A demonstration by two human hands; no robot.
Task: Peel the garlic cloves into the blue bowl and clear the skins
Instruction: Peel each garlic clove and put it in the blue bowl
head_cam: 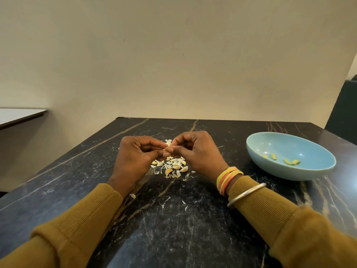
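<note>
A few peeled cloves [281, 161] lie in the bowl [316, 172]; one clove [167, 148] is pinched between left hand [139, 153] and right hand [197, 149] — unpeeled cloves [176, 167] and skins [164, 167] remain.

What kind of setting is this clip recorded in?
Probably a home or canteen dining spot: a dark marble-look table against a plain wall, a blue bowl, and another tabletop at left.

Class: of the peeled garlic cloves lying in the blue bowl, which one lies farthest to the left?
The small clove near the blue bowl's left inner wall; the others lie further right, towards the bowl's middle.
</note>
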